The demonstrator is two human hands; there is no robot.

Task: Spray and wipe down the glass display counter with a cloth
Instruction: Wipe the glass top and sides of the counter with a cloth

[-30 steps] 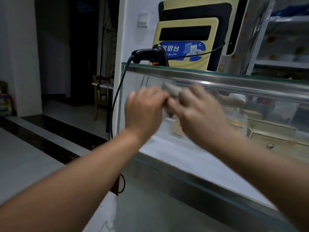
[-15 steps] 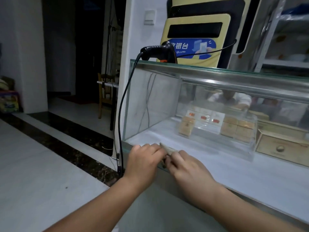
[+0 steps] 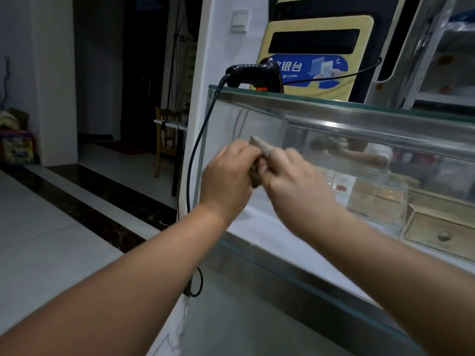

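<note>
Together both hands (image 3: 259, 173) pinch the cloth (image 3: 257, 150) against the glass counter (image 3: 385, 140)

There are two bare hands, a left hand (image 3: 228, 173) and a right hand (image 3: 293, 183), one small grey-beige cloth (image 3: 258, 145) and one long glass display counter (image 3: 359, 116) with a metal rail. Near its top edge are one black handheld barcode scanner (image 3: 253, 73) with an orange trigger, two black cables, one thick cable (image 3: 195, 150) and one thin cable (image 3: 334, 77), and one yellow-framed sign board (image 3: 321, 23) with a blue label. Elsewhere there is one white wall switch (image 3: 239, 20), one wooden chair (image 3: 167, 145), one clear plastic case (image 3: 380, 199) whose tan packs are too blurred to count, and one pale wooden drawer box (image 3: 437, 232) with one round knob (image 3: 444, 236).
</note>
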